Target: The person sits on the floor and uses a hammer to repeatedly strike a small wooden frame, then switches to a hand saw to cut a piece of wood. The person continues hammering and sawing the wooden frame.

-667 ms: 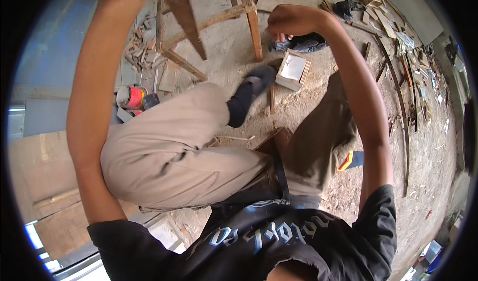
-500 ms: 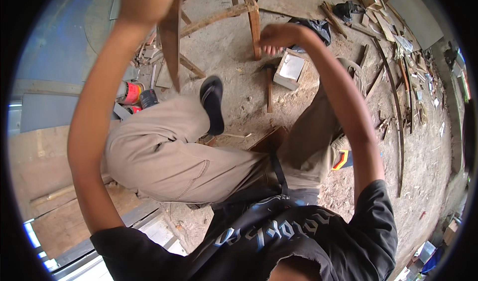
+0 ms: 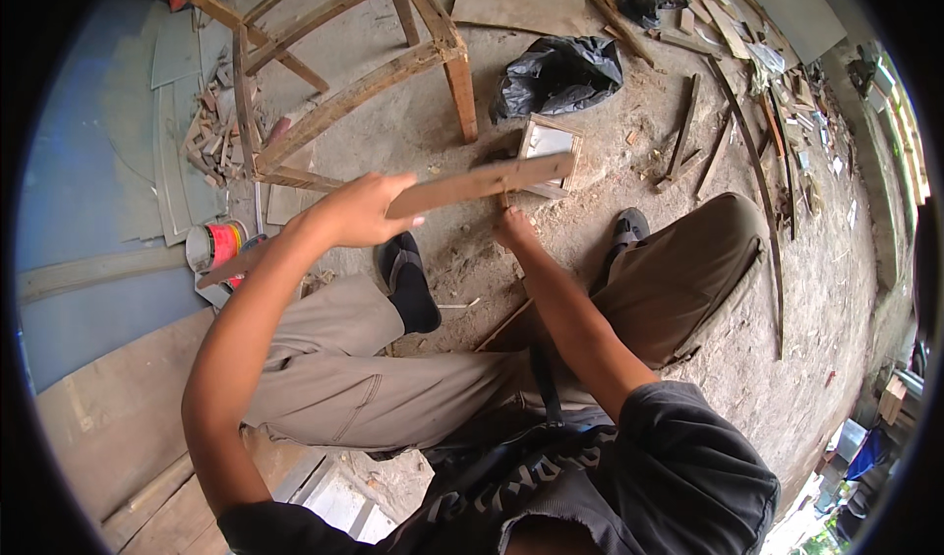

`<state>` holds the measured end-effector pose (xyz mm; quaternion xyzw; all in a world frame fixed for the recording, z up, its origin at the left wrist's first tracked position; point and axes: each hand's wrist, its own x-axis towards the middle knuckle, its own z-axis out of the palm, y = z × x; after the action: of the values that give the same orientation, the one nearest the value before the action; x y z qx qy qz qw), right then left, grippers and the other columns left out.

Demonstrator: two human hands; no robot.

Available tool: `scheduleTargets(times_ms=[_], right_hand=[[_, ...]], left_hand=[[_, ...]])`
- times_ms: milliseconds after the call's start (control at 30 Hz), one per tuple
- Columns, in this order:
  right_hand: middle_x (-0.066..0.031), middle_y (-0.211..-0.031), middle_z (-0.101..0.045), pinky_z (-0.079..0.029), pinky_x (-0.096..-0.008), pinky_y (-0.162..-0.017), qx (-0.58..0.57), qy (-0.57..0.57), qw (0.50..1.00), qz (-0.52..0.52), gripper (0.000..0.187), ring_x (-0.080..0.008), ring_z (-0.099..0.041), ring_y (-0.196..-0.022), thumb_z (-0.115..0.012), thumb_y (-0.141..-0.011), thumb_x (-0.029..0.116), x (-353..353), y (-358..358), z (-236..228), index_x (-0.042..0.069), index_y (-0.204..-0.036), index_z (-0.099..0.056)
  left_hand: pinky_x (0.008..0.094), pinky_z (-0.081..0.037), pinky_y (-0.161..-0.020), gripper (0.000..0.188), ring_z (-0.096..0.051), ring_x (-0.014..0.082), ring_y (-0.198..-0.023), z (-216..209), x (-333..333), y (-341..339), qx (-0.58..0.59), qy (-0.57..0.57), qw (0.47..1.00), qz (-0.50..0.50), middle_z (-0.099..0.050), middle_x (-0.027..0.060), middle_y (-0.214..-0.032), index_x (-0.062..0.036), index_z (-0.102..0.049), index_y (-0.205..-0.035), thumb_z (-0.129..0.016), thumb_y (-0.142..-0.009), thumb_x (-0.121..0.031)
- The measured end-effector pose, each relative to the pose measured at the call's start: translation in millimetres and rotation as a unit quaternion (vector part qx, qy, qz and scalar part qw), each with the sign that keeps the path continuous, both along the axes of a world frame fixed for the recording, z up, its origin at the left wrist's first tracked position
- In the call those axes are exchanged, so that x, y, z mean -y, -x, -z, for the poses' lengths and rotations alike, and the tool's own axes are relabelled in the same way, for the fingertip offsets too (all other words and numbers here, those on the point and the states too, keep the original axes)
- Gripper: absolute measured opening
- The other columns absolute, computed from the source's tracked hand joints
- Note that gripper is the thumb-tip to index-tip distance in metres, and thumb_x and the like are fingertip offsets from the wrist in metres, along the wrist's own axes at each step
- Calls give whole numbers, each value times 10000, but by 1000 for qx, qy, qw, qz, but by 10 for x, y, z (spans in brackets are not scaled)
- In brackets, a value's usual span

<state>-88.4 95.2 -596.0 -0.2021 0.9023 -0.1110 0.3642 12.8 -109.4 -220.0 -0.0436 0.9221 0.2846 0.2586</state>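
Observation:
A long wooden slat (image 3: 482,183) lies across the space in front of me, with small dark marks near its right end. My left hand (image 3: 366,209) is closed around its middle; its other end comes out left of my forearm. Just below the slat's right half, my right hand (image 3: 513,229) has its fingers curled round the hammer (image 3: 504,201). Only a short bit of the handle shows, and the slat hides the rest. Behind the slat's right end, a small wooden box (image 3: 551,140) with a whitish inside sits on the floor.
A wooden chair frame (image 3: 354,88) stands ahead to the left, near wood offcuts (image 3: 211,127). A black plastic bag (image 3: 560,73) lies beyond the box. Cans with red labels (image 3: 221,245) stand at left. Long strips (image 3: 762,176) and scrap wood cover the right side.
My left hand has lowered the slat from upright to nearly level and brought it toward the middle. My right hand has moved down and in to the hammer. The view has shifted.

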Motion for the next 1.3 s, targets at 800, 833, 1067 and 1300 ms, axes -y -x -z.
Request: scheduleTargets(times_ms=[800,833,1067,1300], right_hand=[[-34,-615,-509,-448,-316,-421,264,428,840,204,464,-142,-522,-466,-602,-964,444,-117,129,-1080,29,-775,-515],[-34,-613,-505,-447,-316,-423,254,444,828,230,463,-143,-522,-468,-600,-965,446,-171,123,-1131,29,-786,-514],[-19,-564,-452,-380,-342,-361,149,534,684,474,401,-142,-460,-402,-492,-1012,447,-520,96,-1537,70,-875,-503],[-20,-540,-429,-342,-344,-347,114,507,599,609,486,-161,-446,-384,-446,-1014,506,-1041,372,-1889,102,-747,-413]], left_hand=[[436,-523,-741,275,-675,398,-838,249,-465,176,-42,109,992,-40,-696,235,-873,-7,-699,-902,-695,-709,-202],[440,-528,-750,263,-671,407,-848,232,-591,265,-59,113,991,-39,-695,236,-877,-14,-702,-893,-690,-702,-194],[485,-512,-914,319,-648,420,-1022,550,-1217,828,-186,172,961,-114,-679,255,-1055,-67,-688,-1059,-607,-759,-135],[490,-508,-904,228,-645,409,-1042,1476,-1282,1043,-156,179,964,-118,-690,230,-1041,-49,-678,-1013,-646,-802,-130]])
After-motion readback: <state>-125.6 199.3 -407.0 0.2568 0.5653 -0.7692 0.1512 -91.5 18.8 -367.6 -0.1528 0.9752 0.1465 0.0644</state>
